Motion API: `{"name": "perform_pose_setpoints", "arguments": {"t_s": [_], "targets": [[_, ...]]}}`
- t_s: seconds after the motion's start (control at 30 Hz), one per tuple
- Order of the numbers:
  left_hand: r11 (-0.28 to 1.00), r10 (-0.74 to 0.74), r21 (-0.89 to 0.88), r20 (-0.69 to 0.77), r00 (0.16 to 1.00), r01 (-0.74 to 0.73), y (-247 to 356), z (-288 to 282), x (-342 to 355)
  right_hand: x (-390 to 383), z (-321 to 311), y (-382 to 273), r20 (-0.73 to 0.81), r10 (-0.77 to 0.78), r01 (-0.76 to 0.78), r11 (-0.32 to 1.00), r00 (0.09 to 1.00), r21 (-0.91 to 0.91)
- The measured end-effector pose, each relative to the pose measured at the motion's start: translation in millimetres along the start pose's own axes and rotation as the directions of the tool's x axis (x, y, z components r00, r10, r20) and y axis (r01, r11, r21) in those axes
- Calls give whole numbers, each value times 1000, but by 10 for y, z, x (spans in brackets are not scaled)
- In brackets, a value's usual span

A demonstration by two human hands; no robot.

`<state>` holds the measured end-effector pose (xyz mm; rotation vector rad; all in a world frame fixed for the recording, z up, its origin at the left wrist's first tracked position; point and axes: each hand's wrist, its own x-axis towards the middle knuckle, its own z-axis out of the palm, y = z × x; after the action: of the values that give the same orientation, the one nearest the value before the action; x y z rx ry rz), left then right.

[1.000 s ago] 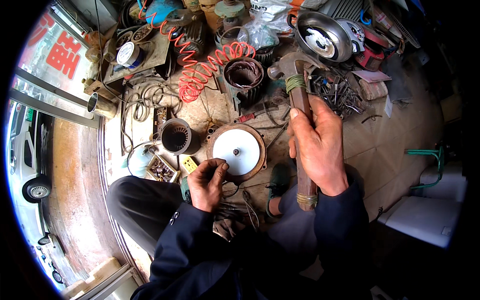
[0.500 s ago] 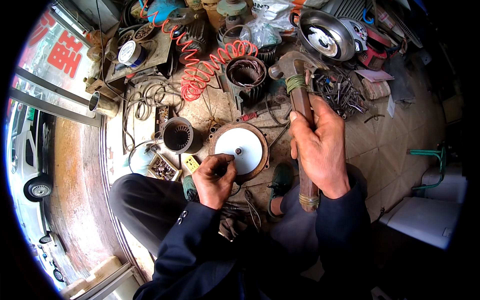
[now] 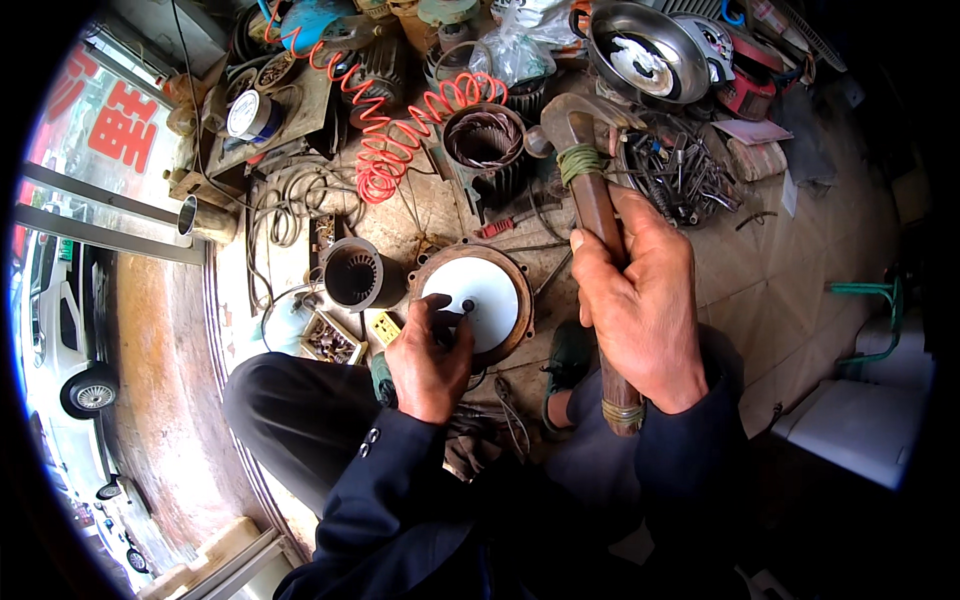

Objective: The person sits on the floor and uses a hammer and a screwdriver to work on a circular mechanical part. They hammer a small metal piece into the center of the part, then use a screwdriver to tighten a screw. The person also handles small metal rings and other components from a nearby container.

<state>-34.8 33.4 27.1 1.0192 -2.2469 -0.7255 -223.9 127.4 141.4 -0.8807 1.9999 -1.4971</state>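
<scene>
At far left, a white car (image 3: 70,325) stands outside. Inside, a metal can (image 3: 212,220) lies on its side near the doorway, with a white-and-blue tub (image 3: 254,117) beyond it. A box (image 3: 358,355) of small parts sits on the floor, just beside a hollow grey cylinder (image 3: 358,275) and a yellow block (image 3: 385,327). A coiled red hose (image 3: 378,178) trails behind.

The left hand (image 3: 428,355) is over the near-left edge of a white disc (image 3: 490,280), its thumb and fingers curled with a gap between; whether they pinch anything I cannot tell. The disc lies within a rusty flange (image 3: 503,347), a dark stub (image 3: 468,306) at its middle, just beside the fingertips. A motor housing (image 3: 487,152) stands behind.

Next, the right hand (image 3: 645,290) is wrapped around the handle of a claw hammer (image 3: 598,212), held head up and away from the body. Beyond are a steel pan (image 3: 610,55) and a heap of metal parts (image 3: 685,180); a white box (image 3: 850,425) is at far right.
</scene>
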Motion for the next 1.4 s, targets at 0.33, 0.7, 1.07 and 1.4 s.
{"name": "perform_pose_setpoints", "arguments": {"t_s": [0.33, 0.7, 1.07, 1.4], "targets": [[999, 9, 49, 122, 993, -15, 22, 0, 137, -5, -33, 11, -70, 4, -7, 999, 998, -38], [970, 135, 169, 229, 964, -176, -201, 20, 349, -31, -60, -41, 9, 26, -26, 999, 1000, -28], [990, 60, 127, 40, 997, -64, -256, 145, 90, -53, -21, -37, -8, -12, 12, 999, 1000, -38], [998, -16, 61, -34, 999, 18, -288, 209, 7, -81, -64, 33, 0, 34, -34, 998, 999, -50]]}}
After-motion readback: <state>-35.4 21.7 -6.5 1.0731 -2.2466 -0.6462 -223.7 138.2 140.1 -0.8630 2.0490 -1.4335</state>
